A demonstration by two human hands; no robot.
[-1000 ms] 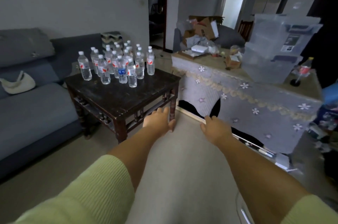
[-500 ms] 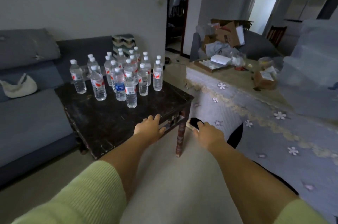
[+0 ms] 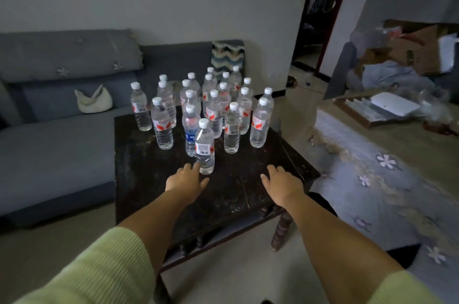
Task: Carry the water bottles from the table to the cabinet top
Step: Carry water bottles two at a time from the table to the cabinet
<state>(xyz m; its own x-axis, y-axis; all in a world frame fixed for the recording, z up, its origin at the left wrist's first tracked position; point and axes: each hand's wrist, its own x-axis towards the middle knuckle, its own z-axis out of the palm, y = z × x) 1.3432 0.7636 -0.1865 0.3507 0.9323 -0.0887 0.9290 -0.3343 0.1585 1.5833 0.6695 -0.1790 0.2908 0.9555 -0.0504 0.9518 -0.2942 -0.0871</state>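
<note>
Dark, scuffed wood: the surface [image 3: 248, 179] is square and worn, its near half bare. Clear plastic water bottles [image 3: 213, 105] with white caps crowd the far half toward the far edge, all upright, long axes vertical, most with red-and-white labels, one with blue. The front bottle [image 3: 204, 147] stands alone nearest you, toward the middle of the surface.

Your left hand [image 3: 186, 180] is spread and holding nothing, fingertips just beside that bottle's base on its left; whether they touch it you cannot tell. Your right hand [image 3: 280, 182] hovers wide and empty, well apart to the right. Left is nearer. Judgement: thin ribbed walls will likely give under a hard squeeze.
</note>
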